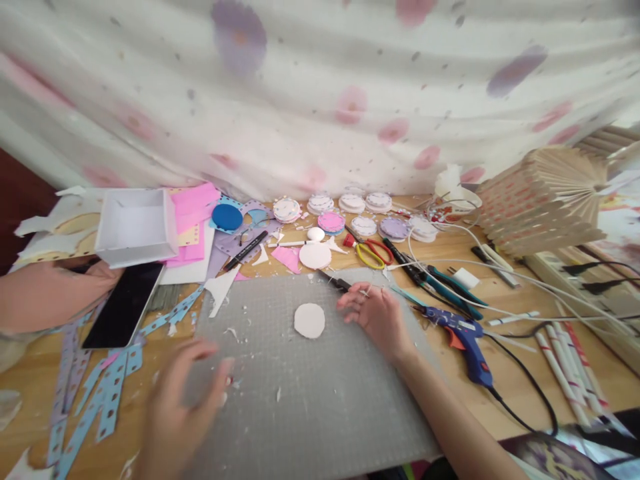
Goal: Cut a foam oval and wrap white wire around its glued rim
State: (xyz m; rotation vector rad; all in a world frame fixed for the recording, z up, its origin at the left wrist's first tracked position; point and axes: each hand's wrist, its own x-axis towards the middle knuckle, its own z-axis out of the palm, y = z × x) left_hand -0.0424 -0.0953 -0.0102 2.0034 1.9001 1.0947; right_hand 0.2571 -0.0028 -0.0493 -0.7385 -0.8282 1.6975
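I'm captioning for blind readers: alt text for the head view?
A round white disc lies on a grey cutting mat between a person's open left hand and open right hand, with a black-handled knife near the latter.

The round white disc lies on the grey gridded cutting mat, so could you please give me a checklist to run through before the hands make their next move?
1. Round white disc uncovered by the hands: ok.
2. Left hand clear of the disc: ok, apart from it.
3. Black-handled knife clear of the right hand: cannot tell; its handle lies right by the fingertips.
4. Grey gridded cutting mat free of white scraps: not ok.
5. Dark-blue glue gun switched off: cannot tell.
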